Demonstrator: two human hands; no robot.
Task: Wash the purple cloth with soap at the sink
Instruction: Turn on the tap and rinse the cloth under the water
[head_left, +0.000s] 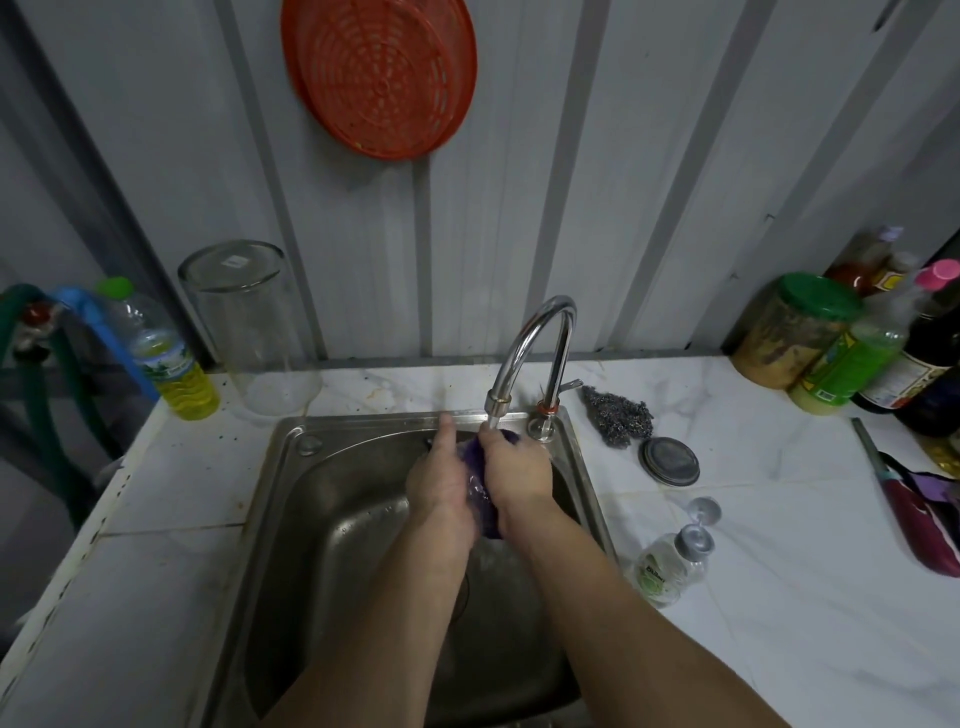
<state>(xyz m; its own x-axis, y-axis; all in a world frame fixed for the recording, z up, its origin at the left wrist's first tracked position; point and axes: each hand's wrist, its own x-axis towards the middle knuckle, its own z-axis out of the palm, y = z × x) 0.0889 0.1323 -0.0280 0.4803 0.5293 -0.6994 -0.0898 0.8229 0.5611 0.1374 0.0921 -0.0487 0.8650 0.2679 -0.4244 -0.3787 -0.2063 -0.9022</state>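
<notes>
**Cloth held under the spout, both hands engaged**

Legible writing: none fully readable. The small clear bottle (667, 564) lying on its side right of the sink carries a green-and-white label, blurred. The condiment bottles (893, 358) at far right bear coloured labels, text too small.

The purple cloth (480, 493) is bunched and wet, pressed between both palms directly below the faucet (535, 358) outlet, above the basin. The left hand (441, 486) grasps its left side with the forefinger extended upward; the right hand (514, 475) clasps the right side, fingers curled round the fabric.

The sink (291, 499) is stamped stainless steel, rounded-rectangular and dull. The faucet is a polished chrome gooseneck. The countertop (779, 597) is glossy white marble-pattern tile. A grey steel-wool scourer (618, 415) and a flat round metal lid (669, 461) lie right of the faucet. An orange perforated plastic basket (379, 78) hangs on the corrugated metal wall.
</notes>
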